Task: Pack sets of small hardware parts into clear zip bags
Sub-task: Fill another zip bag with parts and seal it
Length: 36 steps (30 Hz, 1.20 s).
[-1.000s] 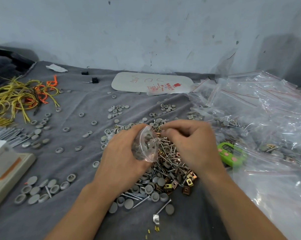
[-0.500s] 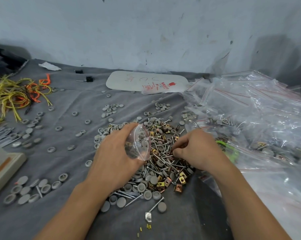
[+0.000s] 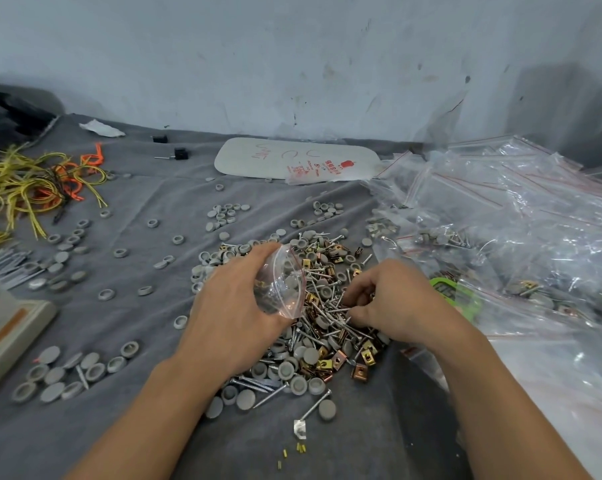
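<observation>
Grey cloth [image 3: 361, 445]: right hand [image 3: 393, 303], now lowered, pinches screws [image 3: 330, 308]; left hand [image 3: 230, 313] still grips zip bag [image 3: 282, 285].

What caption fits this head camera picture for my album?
Left hand holds a clear zip bag while right hand digs into the parts pile.

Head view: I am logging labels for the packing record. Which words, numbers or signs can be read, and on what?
"5 mm": red print on the white pack by the wall, beside a red apple sign.
Remaining red print and red handwriting on that pack: too blurred to read.
Display of the green timer: too blurred to read.
</observation>
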Each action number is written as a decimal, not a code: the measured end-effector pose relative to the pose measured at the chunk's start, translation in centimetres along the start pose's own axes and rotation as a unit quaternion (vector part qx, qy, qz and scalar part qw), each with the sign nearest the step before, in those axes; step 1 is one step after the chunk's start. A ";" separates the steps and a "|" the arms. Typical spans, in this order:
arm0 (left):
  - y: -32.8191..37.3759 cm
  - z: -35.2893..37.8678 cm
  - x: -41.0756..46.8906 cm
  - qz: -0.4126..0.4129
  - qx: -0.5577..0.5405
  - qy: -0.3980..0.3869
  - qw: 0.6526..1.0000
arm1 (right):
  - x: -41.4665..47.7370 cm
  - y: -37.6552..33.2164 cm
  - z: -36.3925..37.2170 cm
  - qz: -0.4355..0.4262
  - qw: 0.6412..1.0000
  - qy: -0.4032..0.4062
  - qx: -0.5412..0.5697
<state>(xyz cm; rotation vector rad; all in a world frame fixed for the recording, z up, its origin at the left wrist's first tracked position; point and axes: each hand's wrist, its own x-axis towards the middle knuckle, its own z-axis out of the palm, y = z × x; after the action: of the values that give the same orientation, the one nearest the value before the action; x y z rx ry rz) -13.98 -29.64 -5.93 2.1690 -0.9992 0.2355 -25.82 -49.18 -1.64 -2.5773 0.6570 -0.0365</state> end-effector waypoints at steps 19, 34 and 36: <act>0.1 -0.1 0.0 0.000 0.005 -0.005 1.000 | -0.7 -0.6 -1.0 0.006 0.937 0.102 0.335; 0.1 -0.2 0.1 0.015 0.004 -0.006 1.000 | -1.4 -4.7 2.7 -0.122 0.923 0.165 0.326; 0.1 -0.2 0.1 0.018 0.000 -0.017 1.000 | -1.7 -5.3 3.0 -0.166 0.922 0.193 0.293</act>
<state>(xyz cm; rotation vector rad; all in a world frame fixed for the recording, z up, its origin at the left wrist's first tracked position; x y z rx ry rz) -13.95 -29.61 -5.62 2.1636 -1.0576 0.2177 -24.49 -42.96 -1.73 -2.0655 0.2651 -0.7513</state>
